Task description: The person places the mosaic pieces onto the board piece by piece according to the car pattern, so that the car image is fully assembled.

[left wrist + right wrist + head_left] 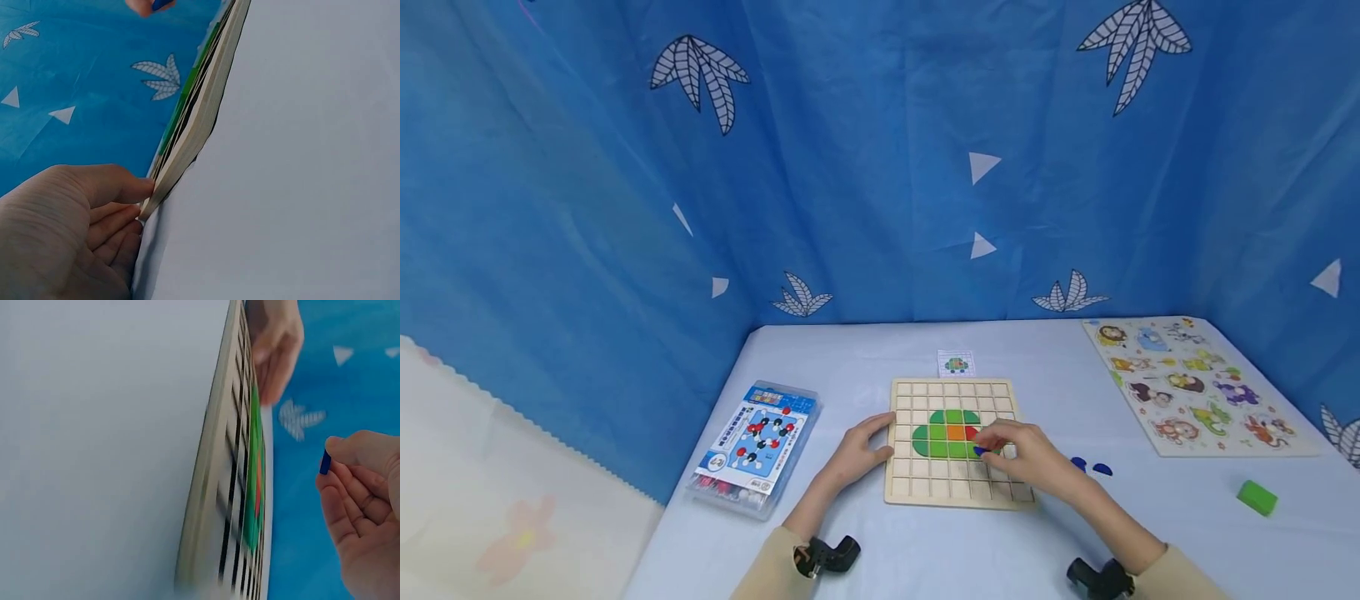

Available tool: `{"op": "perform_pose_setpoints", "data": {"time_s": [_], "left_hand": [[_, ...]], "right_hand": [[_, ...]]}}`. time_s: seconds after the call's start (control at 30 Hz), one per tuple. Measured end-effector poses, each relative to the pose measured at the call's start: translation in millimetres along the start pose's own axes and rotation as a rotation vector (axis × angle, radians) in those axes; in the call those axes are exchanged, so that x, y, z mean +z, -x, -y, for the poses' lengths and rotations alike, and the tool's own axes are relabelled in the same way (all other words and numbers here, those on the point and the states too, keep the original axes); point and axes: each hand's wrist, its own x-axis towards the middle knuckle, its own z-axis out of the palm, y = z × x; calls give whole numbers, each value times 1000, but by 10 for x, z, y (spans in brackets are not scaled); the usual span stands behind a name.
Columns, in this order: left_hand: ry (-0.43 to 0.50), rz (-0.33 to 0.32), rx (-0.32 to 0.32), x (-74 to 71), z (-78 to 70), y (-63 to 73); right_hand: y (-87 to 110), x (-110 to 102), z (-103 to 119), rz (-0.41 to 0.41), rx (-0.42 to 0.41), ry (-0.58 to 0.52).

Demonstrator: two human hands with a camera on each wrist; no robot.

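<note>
A wooden grid board (925,492) lies on the white table, holding green square and rounded pieces (937,432), an orange square (956,432) and a red piece (972,433). My left hand (854,450) rests against the board's left edge, thumb and fingers spread along it; in the left wrist view the thumb (134,187) touches the edge. Over the right part of the grid, my right hand (1028,454) pinches a small blue piece (325,462) between thumb and fingertips. That piece is held above the board, and its outline is partly covered by the fingers.
Two blue rounded pieces (1102,469) lie right of the board, partly beside my forearm. Behind the board is a small pattern card (957,364). A molecule-model box (756,450) stands left, an animal picture board (1210,387) back right, and a green block (1257,497) far right.
</note>
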Motion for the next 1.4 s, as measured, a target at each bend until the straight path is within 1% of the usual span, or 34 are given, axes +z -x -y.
{"op": "perform_pose_setpoints", "data": {"time_s": [0.13, 0.27, 0.4, 0.63, 0.9, 1.03, 1.17, 1.4], "left_hand": [[3, 15, 1, 34, -8, -12], [-9, 16, -1, 44, -22, -18], [-14, 6, 5, 25, -35, -22], [-12, -2, -1, 12, -27, -16], [-26, -8, -6, 11, 1, -14], [-5, -8, -7, 3, -14, -8], [14, -8, -3, -5, -35, 4], [3, -8, -18, 4, -31, 3]], "right_hand": [[-132, 251, 131, 76, -49, -24], [-167, 447, 129, 122, -71, -26], [-193, 551, 96, 143, -96, -36], [-224, 585, 95, 138, -135, 2], [-243, 583, 117, 137, -136, 64], [-245, 578, 120, 133, -140, 87], [-245, 576, 121, 127, -145, 84], [-244, 585, 113, 119, -118, 49]]}}
